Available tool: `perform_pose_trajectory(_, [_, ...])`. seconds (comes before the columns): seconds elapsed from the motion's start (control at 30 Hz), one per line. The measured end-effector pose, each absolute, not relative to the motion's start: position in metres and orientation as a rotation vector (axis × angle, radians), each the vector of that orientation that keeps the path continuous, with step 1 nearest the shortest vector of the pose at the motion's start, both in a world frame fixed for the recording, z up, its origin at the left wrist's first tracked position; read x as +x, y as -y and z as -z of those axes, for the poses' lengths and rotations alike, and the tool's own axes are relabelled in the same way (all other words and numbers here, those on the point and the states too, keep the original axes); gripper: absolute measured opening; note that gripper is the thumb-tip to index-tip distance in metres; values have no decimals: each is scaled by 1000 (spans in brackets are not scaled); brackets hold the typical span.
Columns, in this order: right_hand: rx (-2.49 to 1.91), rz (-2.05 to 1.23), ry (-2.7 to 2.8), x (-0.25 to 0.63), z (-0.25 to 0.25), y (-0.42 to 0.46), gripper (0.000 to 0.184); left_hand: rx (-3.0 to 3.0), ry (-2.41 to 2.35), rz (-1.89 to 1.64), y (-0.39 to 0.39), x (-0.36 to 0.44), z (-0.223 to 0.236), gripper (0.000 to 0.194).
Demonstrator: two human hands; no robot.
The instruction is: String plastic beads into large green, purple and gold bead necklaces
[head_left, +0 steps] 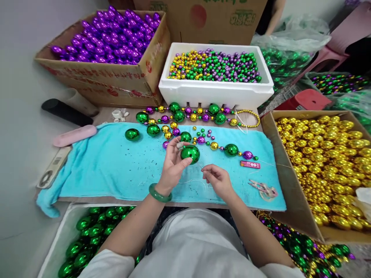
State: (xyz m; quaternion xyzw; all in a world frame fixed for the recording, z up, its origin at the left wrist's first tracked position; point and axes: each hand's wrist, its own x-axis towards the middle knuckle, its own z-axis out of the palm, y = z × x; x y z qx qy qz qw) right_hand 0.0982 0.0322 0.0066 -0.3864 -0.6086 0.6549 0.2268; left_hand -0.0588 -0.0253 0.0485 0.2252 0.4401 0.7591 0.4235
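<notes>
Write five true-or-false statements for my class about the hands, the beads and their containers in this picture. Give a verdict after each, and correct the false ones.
1. The left hand holds a large green bead. True.
2. A green bangle circles the right wrist. False: it is on the left wrist; the right wrist is bare.
3. The white foam box contains only gold beads. False: it contains gold, green and purple beads.
4. The carton at the back left is heaped with shiny purple beads. True.
5. The right hand grips a large purple bead. False: no large bead is in it; it is over the blue towel.
</notes>
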Motion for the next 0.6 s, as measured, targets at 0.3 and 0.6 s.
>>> perform_pose_trajectory(0.3, [-1030,-1744,1477,115,-10,-61,27,1057,-1187,-1410,-20,-75,-37,48])
perform_pose_trajectory(0.6, [-1004,-1712,1410,138,-12,-74,28,1598,-1490,-1129,-143,-79,2,19])
